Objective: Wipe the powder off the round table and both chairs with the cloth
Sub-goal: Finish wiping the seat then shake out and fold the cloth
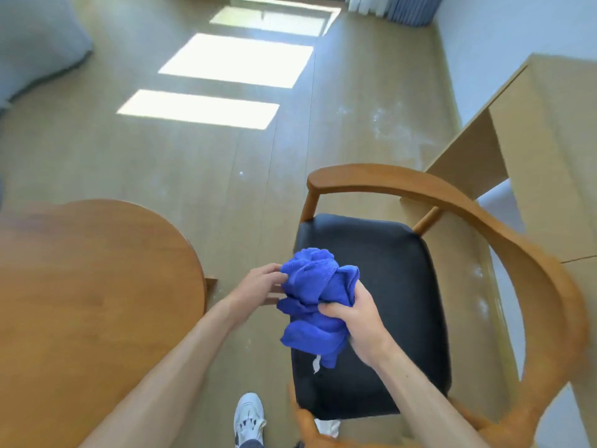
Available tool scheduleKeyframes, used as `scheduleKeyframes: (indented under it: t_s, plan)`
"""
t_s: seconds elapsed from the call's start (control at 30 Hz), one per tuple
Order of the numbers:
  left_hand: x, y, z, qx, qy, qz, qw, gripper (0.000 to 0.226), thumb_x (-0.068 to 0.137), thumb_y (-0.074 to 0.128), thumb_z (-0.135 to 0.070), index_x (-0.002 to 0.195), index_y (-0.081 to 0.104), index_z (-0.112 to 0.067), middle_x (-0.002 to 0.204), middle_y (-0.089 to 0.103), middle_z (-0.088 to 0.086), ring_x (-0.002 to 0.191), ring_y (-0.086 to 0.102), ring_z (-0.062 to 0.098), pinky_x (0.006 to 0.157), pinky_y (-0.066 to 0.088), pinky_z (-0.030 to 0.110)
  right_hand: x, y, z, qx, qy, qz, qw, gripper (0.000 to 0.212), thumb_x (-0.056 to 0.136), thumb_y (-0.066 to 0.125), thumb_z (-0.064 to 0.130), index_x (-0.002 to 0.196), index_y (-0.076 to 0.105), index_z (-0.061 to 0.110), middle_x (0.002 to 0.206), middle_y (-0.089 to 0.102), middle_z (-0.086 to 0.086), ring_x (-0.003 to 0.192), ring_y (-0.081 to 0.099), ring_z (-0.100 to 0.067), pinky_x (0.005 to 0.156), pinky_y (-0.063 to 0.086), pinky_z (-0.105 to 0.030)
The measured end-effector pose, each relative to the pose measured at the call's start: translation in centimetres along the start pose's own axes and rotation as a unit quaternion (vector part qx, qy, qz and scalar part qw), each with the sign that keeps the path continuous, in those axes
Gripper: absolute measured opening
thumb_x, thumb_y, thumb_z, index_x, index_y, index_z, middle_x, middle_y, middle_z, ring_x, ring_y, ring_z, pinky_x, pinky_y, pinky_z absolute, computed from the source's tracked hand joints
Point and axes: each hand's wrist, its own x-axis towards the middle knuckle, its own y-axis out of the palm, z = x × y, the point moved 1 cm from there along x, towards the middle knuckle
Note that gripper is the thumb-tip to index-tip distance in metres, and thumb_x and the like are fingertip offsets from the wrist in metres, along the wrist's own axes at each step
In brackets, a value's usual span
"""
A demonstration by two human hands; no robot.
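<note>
A crumpled blue cloth (315,302) hangs in the air over the front left corner of a chair's black seat (387,286). My right hand (358,321) grips the cloth from the right, thumb and fingers curled round its bunched middle. My left hand (258,286) touches the cloth's left side with its fingers reaching into the folds. The chair has a curved wooden armrest and back (484,218). The round wooden table (97,302) lies to the left, its top blurred. I cannot make out powder on the seat or the table.
White powder marks speckle the wooden floor (384,124) beyond the chair. A light wooden desk (533,140) stands at the right against the wall. My white shoe (248,415) is between table and chair. A grey cushion or sofa (38,43) sits far left.
</note>
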Motion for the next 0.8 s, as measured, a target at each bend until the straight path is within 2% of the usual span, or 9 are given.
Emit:
scheduleKeyframes:
  t_s: [0.13,0.23,0.3,0.37,0.47,0.53,0.63,0.73,0.8]
  plan:
    - [-4.9,1.4,-7.8,0.001,0.114,0.05,0.992,0.036,0.065,0.057,-0.015,0.099,0.062,-0.003,0.089,0.063,0.003,0.085,0.059,0.015,0.085,0.047,0.031,-3.4,-0.9,7.7,0.067,-0.063,0.031,0.995,0.045,0.067,0.067,0.003,0.111,0.056,-0.001,0.103,0.067,-0.02,0.095,0.065,-0.033,0.085,0.052,-0.044]
    - [-8.9,2.2,-12.6,0.036,0.194,0.069,0.978,0.03,0.068,0.061,-0.017,0.095,0.059,-0.003,0.085,0.062,-0.004,0.081,0.056,0.009,0.08,0.045,0.028,-7.0,-1.3,12.6,0.101,-0.114,0.053,0.987,0.036,0.069,0.06,-0.001,0.105,0.059,0.004,0.098,0.069,-0.014,0.093,0.066,-0.028,0.079,0.055,-0.035]
    - [-11.5,2.9,-15.4,0.057,0.237,0.075,0.967,0.021,0.071,0.061,-0.019,0.089,0.058,-0.009,0.08,0.061,-0.008,0.076,0.056,0.006,0.072,0.044,0.021,-9.4,-1.6,15.0,0.116,-0.138,0.057,0.982,0.037,0.067,0.058,-0.002,0.102,0.058,0.006,0.094,0.07,-0.011,0.09,0.068,-0.023,0.075,0.056,-0.031]
    - [-14.3,3.6,-17.8,0.072,0.271,0.073,0.957,0.018,0.073,0.06,-0.019,0.088,0.057,-0.01,0.079,0.061,-0.006,0.076,0.055,0.009,0.07,0.042,0.022,-11.4,-2.1,17.1,0.126,-0.154,0.049,0.979,0.04,0.065,0.059,-0.001,0.104,0.057,0.008,0.093,0.07,-0.008,0.089,0.068,-0.021,0.074,0.056,-0.029]
    - [-18.0,4.7,-20.8,0.114,0.321,0.048,0.939,0.011,0.077,0.058,-0.017,0.083,0.052,-0.01,0.075,0.054,-0.002,0.071,0.049,0.012,0.067,0.038,0.026,-14.1,-2.7,19.7,0.117,-0.181,0.052,0.975,0.041,0.068,0.062,0.0,0.107,0.056,0.01,0.098,0.07,-0.006,0.095,0.067,-0.021,0.078,0.055,-0.03]
    - [-20.0,5.4,-22.8,0.143,0.356,0.016,0.923,0.008,0.084,0.057,-0.007,0.08,0.05,-0.009,0.072,0.051,-0.002,0.066,0.046,0.009,0.064,0.036,0.023,-15.3,-2.9,21.2,0.094,-0.21,0.049,0.972,0.038,0.071,0.063,-0.001,0.107,0.056,0.01,0.1,0.069,-0.006,0.099,0.066,-0.022,0.081,0.054,-0.031]
    - [-22.1,5.9,-25.2,0.18,0.398,-0.019,0.9,0.005,0.088,0.053,0.0,0.084,0.051,-0.004,0.077,0.057,0.003,0.066,0.049,0.009,0.065,0.039,0.022,-16.1,-3.1,23.3,0.037,-0.254,0.033,0.966,0.037,0.072,0.072,0.002,0.106,0.063,0.012,0.102,0.07,-0.007,0.104,0.066,-0.026,0.082,0.054,-0.034]
    - [-23.7,5.6,-27.2,0.21,0.421,-0.043,0.881,0.007,0.089,0.054,-0.005,0.087,0.054,-0.012,0.081,0.065,0.004,0.072,0.057,0.014,0.07,0.044,0.029,-16.9,-3.4,25.1,0.012,-0.251,0.068,0.965,0.067,0.071,0.083,0.02,0.128,0.051,0.007,0.122,0.063,-0.014,0.117,0.058,-0.035,0.092,0.05,-0.044]
    - [-24.7,5.3,-28.4,0.238,0.439,-0.068,0.864,0.008,0.09,0.054,-0.008,0.088,0.056,-0.016,0.083,0.067,0.003,0.078,0.061,0.019,0.073,0.048,0.034,-17.6,-3.7,26.2,0.007,-0.231,0.094,0.968,0.066,0.081,0.071,0.029,0.138,0.042,0.015,0.132,0.058,-0.011,0.12,0.057,-0.029,0.093,0.05,-0.04]
